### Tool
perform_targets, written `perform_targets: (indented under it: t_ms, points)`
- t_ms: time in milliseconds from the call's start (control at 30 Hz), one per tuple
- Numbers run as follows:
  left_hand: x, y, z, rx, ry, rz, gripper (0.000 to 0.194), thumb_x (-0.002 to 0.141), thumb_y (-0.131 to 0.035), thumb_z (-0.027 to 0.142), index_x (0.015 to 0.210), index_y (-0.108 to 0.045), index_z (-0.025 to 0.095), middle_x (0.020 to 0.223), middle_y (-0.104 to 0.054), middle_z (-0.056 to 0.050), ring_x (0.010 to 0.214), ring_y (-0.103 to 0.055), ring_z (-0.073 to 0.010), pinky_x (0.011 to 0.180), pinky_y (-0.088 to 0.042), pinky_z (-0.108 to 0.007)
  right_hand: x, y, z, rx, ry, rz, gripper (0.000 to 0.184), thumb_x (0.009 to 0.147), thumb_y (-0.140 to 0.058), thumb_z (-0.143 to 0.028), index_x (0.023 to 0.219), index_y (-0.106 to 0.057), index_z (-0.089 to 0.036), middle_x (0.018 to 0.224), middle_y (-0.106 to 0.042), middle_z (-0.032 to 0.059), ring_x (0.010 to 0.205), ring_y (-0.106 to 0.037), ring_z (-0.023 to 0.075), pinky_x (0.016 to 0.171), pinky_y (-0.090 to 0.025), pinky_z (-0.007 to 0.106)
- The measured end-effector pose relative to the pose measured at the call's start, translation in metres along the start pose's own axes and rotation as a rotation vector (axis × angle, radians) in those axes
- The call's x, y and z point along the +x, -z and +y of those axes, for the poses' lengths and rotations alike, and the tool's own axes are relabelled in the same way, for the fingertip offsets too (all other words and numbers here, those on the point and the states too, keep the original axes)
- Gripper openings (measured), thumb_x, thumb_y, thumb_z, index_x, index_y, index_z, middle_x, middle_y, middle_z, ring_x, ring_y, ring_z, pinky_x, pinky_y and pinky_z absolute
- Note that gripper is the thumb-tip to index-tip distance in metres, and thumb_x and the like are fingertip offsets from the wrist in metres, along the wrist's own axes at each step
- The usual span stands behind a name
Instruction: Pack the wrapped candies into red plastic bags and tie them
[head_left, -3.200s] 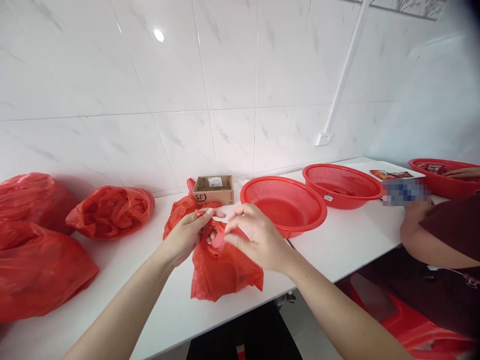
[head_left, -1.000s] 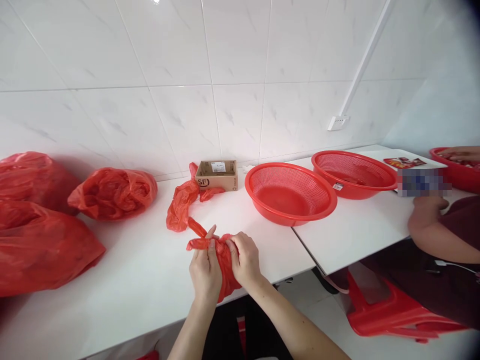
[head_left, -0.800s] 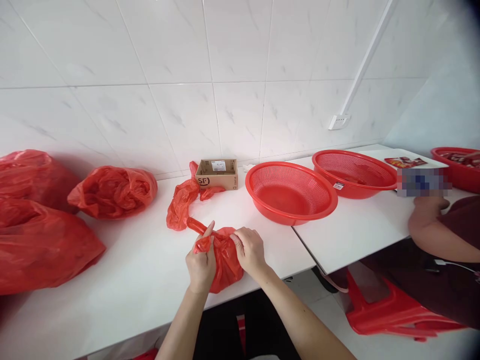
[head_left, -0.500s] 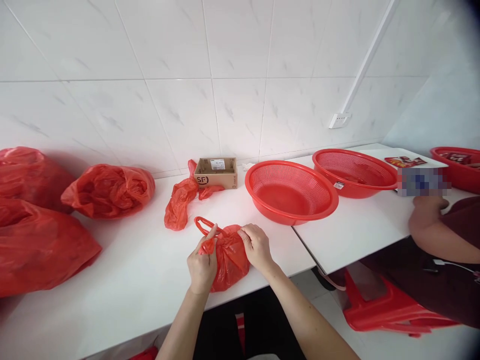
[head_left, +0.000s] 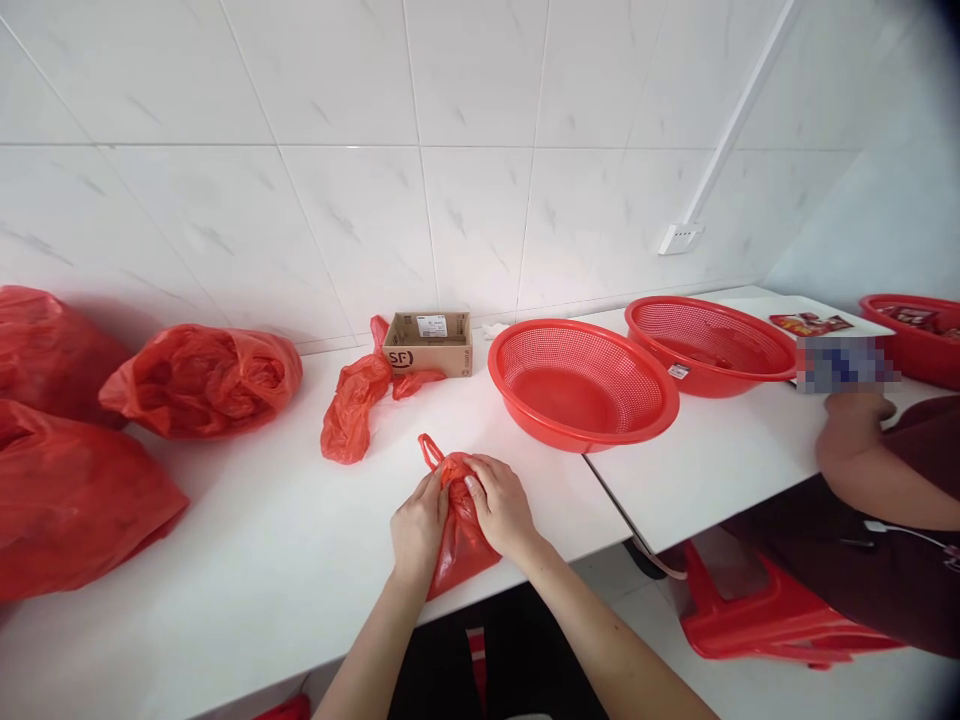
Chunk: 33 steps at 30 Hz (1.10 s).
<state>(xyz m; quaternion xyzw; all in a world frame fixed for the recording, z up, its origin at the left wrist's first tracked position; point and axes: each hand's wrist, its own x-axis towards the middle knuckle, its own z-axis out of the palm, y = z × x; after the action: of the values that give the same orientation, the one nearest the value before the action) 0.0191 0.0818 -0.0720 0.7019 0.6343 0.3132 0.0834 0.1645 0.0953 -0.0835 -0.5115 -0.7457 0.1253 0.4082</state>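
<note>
A red plastic bag (head_left: 465, 545) stands near the front edge of the white table (head_left: 315, 560), its top bunched up. My left hand (head_left: 418, 525) grips the left side of the gathered top, fingers closed on the film. On the other side my right hand (head_left: 504, 503) is closed round the bunched plastic, thumb pressing inward. One loop handle of the bag sticks up behind my left fingers. What the bag holds cannot be made out.
Large red bags (head_left: 75, 500) lie at left, near a rolled one (head_left: 206, 380). A crumpled bag (head_left: 356, 405) touches a cardboard box (head_left: 431, 357). Red baskets (head_left: 585, 440) stand at right. Beyond, a person's arm (head_left: 855, 450) rests above a red stool (head_left: 750, 610).
My left hand has moved right and a little down, to the bag's top. Both hands now press close together on the gathered plastic, and the handle loop has shifted right.
</note>
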Motion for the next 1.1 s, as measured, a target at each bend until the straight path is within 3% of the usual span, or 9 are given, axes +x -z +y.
perform_targets:
  t_ms: [300, 467, 567, 633, 733, 800, 867, 1000, 1100]
  points:
    - [-0.002, 0.009, 0.004, -0.027, -0.005, 0.03, 0.033, 0.098, -0.036, 0.03, 0.112, -0.065, 0.021, 0.096, -0.072, -0.006, 0.069, -0.066, -0.0168, 0.056, -0.042, -0.026, -0.002, 0.004, 0.003, 0.042, -0.04, -0.019, 0.037, 0.1, -0.036, -0.03, 0.129, -0.056, -0.023, 0.125, -0.062, 0.0089, 0.118, -0.055, 0.0226, 0.101, -0.045, 0.045]
    - [-0.003, 0.024, 0.015, -0.069, -0.078, 0.095, 0.035, 0.096, -0.043, 0.03, 0.124, -0.062, 0.022, 0.106, -0.072, -0.009, 0.096, -0.063, -0.0268, 0.078, -0.048, -0.039, 0.002, 0.034, -0.034, 0.167, 0.037, -0.047, 0.065, 0.083, -0.064, -0.052, 0.14, -0.046, -0.026, 0.15, -0.038, 0.0098, 0.142, -0.027, 0.0316, 0.111, -0.034, 0.054]
    - [-0.002, 0.032, 0.025, -0.142, -0.153, 0.049, 0.039, 0.09, -0.051, 0.024, 0.128, -0.06, 0.024, 0.118, -0.069, -0.008, 0.118, -0.055, -0.0305, 0.092, -0.046, -0.046, 0.005, 0.048, -0.064, 0.369, 0.083, 0.042, 0.031, 0.09, -0.057, -0.043, 0.116, -0.064, -0.028, 0.144, -0.046, 0.0061, 0.139, -0.033, 0.0271, 0.113, -0.031, 0.05]
    - [0.0, 0.041, 0.031, -0.33, -0.125, -0.073, 0.054, 0.085, -0.059, 0.024, 0.138, -0.05, 0.028, 0.134, -0.061, -0.006, 0.128, -0.05, -0.0288, 0.098, -0.046, -0.044, 0.007, 0.055, -0.075, 0.613, -0.021, 0.137, 0.022, 0.096, -0.048, -0.037, 0.098, -0.066, -0.026, 0.133, -0.054, 0.0059, 0.131, -0.043, 0.0223, 0.111, -0.034, 0.044]
    - [0.005, 0.059, 0.035, -0.884, 0.111, -0.241, 0.065, 0.082, -0.068, 0.032, 0.142, -0.044, 0.034, 0.146, -0.05, -0.003, 0.135, -0.044, -0.0246, 0.105, -0.044, -0.037, 0.009, 0.067, -0.077, 1.103, -0.268, 0.19, 0.027, 0.097, -0.045, -0.042, 0.084, -0.059, -0.023, 0.101, -0.062, 0.0056, 0.106, -0.057, 0.0187, 0.101, -0.042, 0.04]
    - [0.009, 0.067, 0.033, -1.233, 0.279, -0.186, 0.054, 0.082, -0.067, 0.036, 0.135, -0.054, 0.033, 0.142, -0.054, -0.003, 0.136, -0.043, -0.0225, 0.109, -0.04, -0.034, 0.011, 0.074, -0.07, 1.381, -0.364, 0.162, 0.031, 0.096, -0.046, -0.045, 0.075, -0.053, -0.022, 0.071, -0.053, 0.0003, 0.08, -0.057, 0.0157, 0.089, -0.046, 0.037]
    - [0.011, 0.068, 0.028, -1.43, 0.403, -0.057, 0.044, 0.079, -0.071, 0.037, 0.122, -0.066, 0.028, 0.13, -0.064, -0.005, 0.13, -0.05, -0.0224, 0.11, -0.038, -0.035, 0.014, 0.078, -0.061, 1.508, -0.399, 0.126, 0.034, 0.094, -0.051, -0.045, 0.07, -0.048, -0.021, 0.059, -0.037, -0.0043, 0.061, -0.046, 0.0121, 0.078, -0.046, 0.034]
    - [0.007, 0.066, 0.022, -1.447, 0.518, 0.08, 0.037, 0.072, -0.078, 0.035, 0.108, -0.073, 0.025, 0.112, -0.073, -0.006, 0.117, -0.061, -0.024, 0.107, -0.042, -0.04, 0.021, 0.08, -0.049, 1.36, -0.384, 0.082, 0.039, 0.091, -0.055, -0.047, 0.066, -0.044, -0.02, 0.061, -0.03, -0.0055, 0.055, -0.034, 0.009, 0.064, -0.039, 0.027]
    - [0.004, 0.077, 0.027, -1.126, 0.397, 0.127, 0.034, 0.078, -0.072, 0.041, 0.109, -0.073, 0.027, 0.108, -0.074, -0.005, 0.114, -0.063, -0.0242, 0.107, -0.042, -0.042, 0.027, 0.083, -0.057, 1.056, -0.336, -0.088, 0.024, 0.086, -0.063, -0.043, 0.083, -0.055, -0.021, 0.068, -0.041, -0.0051, 0.059, -0.037, 0.0083, 0.062, -0.036, 0.024]
